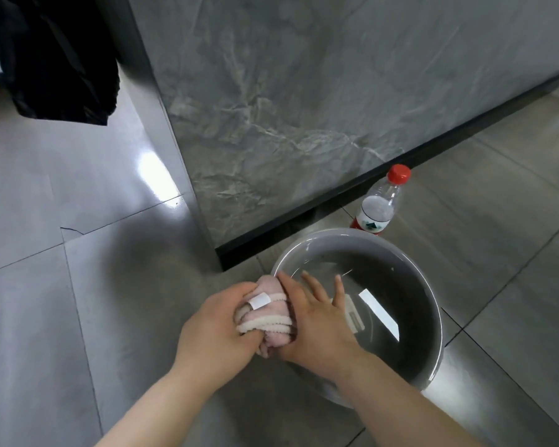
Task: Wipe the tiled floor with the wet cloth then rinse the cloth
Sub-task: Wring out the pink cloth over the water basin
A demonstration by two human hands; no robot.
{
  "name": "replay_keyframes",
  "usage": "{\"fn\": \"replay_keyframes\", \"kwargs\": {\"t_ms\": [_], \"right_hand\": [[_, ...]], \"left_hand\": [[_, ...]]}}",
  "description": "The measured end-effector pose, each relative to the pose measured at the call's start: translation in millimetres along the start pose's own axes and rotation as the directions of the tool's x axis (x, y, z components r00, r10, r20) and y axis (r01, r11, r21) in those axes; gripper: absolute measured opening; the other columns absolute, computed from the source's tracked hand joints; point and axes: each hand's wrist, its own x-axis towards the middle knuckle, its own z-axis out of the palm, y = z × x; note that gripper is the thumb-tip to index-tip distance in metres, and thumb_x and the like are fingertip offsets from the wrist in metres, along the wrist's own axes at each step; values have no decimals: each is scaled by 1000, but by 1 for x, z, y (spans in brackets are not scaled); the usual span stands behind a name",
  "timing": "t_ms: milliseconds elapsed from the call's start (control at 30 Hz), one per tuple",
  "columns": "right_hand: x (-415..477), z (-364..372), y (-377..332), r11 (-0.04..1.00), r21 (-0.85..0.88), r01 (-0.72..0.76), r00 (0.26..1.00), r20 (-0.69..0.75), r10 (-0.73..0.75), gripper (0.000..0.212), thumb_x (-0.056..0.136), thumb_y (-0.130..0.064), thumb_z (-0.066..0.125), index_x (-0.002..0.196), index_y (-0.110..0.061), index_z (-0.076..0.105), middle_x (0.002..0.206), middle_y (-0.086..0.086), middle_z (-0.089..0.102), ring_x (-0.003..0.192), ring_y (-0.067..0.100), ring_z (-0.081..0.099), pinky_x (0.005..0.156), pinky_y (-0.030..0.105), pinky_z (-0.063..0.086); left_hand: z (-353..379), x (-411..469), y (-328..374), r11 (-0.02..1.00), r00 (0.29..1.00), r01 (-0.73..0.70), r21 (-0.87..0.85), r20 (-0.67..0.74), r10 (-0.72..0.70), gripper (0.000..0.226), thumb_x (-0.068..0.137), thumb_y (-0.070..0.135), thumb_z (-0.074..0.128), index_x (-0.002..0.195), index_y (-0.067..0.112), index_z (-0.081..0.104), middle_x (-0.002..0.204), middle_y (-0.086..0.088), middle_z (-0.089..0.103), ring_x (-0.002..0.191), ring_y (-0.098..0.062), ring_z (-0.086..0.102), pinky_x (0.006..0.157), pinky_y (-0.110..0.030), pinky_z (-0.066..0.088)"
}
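Over the floor (62,301), left hand (217,327) grips the cloth (270,312), right hand (320,324) presses it flat-fingered; wring above the basin (352,233).

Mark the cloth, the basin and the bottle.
cloth (268,312): head view, pink fabric between the cream trim bands.
basin (336,250): head view, far inner wall just below the rim.
bottle (381,201): head view, clear body above the label.

The bottle (380,204) has its base hidden behind the basin (336,246), and its label is too small to read. Far up-left of the basin, a black bag (55,56) is cut off by the top edge.
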Motion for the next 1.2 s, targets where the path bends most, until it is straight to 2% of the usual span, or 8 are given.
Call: {"fn": "replay_keyframes", "kwargs": {"t_ms": [100, 233, 367, 467, 567, 700, 1033, 1200], "right_hand": [[-9, -28, -10, 970, 241, 33, 993, -120, -4, 111, 46, -68, 38, 146, -28, 12, 138, -24, 34, 140, 8, 17, 112, 36, -11], [-34, -82, -14, 583, 805, -113, 993, 107, 44, 84, 55, -22, 83, 116, -51, 33, 105, -29, 55, 95, -10, 57, 86, 19, 50], [-45, -110, 1, 834, 501, -232, 961, 252, 116, 28, 71, -5, 62, 86, -26, 51, 68, -5, 60, 59, 17, 59, 51, 26, 45], [-43, -111, 32, 996, -84, -13, 980, -200, -4, 16, 68, -20, 67, 73, -23, 53, 76, -2, 62, 79, 20, 61, 64, 24, 42], [-45, -111, 44, 983, -87, 162, 834, -520, -184, 23, 59, -30, 63, 75, -15, 57, 71, 4, 67, 71, 12, 53, 65, 21, 38], [-65, -140, 30, 984, -100, 149, 765, -618, -179, 27, 66, -25, 54, 90, -17, 46, 79, 6, 70, 77, 12, 45, 67, 24, 37], [-215, -348, -54, 976, 162, -144, 951, -249, 182, 81, 54, -32, 73, 127, -31, 37, 108, -8, 61, 95, 17, 61, 82, 17, 44], [-335, -478, -106, 459, 814, -355, 895, 154, 419, 64, 62, -41, 72, 121, -37, 46, 106, -27, 56, 90, -15, 57, 69, -1, 40]], "left_hand": [[-21, 0, 29, 942, 998, -18, -334, -63, -4, 39, 43, 30, 55, 76, 50, 57, 76, 30, 66, 73, 10, 60, 64, -6, 46], [-43, 2, 74, 886, 997, -65, -458, 16, 82, 43, 54, 9, 61, 80, 43, 59, 73, 33, 65, 68, 13, 60, 56, -1, 43], [-66, 21, 92, 931, 900, 11, -365, 409, 150, 52, 38, 27, 72, 84, 48, 62, 83, 26, 68, 76, 7, 63, 61, -7, 48], [-66, 41, 91, 832, 715, 205, -515, 660, 232, 87, 24, 46, 86, 104, 26, 59, 85, 7, 70, 79, -6, 65, 64, -16, 51], [-34, 49, 89, 604, 807, 358, -712, 561, 182, 102, 13, 65, 81, 102, 19, 58, 88, 0, 68, 70, -9, 67, 60, -22, 56], [-12, 20, 126, 580, 654, 559, -592, 746, 130, 83, 9, 53, 87, 81, 14, 71, 80, -4, 75, 72, -14, 71, 59, -23, 57], [-152, -45, 334, 937, 530, 265, -226, 846, 54, 59, 20, 53, 85, 73, 29, 74, 79, 9, 75, 76, -4, 69, 65, -12, 52], [-211, -110, 477, 980, 444, 101, -174, 889, 112, 38, 46, 29, 79, 81, 15, 70, 76, 2, 73, 74, -11, 68, 68, -19, 54]]}}
